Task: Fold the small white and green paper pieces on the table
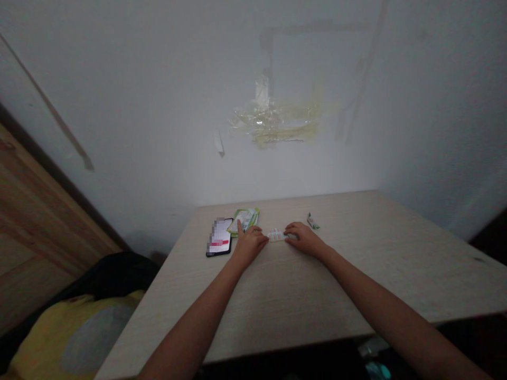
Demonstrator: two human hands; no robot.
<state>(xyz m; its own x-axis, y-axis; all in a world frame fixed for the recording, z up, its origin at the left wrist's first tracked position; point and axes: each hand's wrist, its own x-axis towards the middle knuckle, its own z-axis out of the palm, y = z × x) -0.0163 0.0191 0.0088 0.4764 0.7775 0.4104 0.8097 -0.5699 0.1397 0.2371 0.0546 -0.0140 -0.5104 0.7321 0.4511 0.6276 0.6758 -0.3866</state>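
Note:
A small, flat, white piece with coloured print and a jagged top edge (276, 235) lies on the table between my hands; it looks like a packet or wrapper, but its kind is too small to tell. My left hand (250, 243) has its fingertips pressed together at the piece's left end, with the index finger raised. At the right end, the bent fingers and thumb of my right hand (303, 239) pinch it. Just beyond my left hand is a green and white packet (249, 217), partly covered by that hand. Beside it lies a phone (222, 244) with its screen lit.
The pale wooden table (293, 295) meets the wall at its far edge. A torn green and white scrap (312, 221) lies beyond my right hand. Left of the table are a yellow and grey soft thing (79, 332) and a wooden panel (35, 227). Clear tape (273, 119) sticks to the wall.

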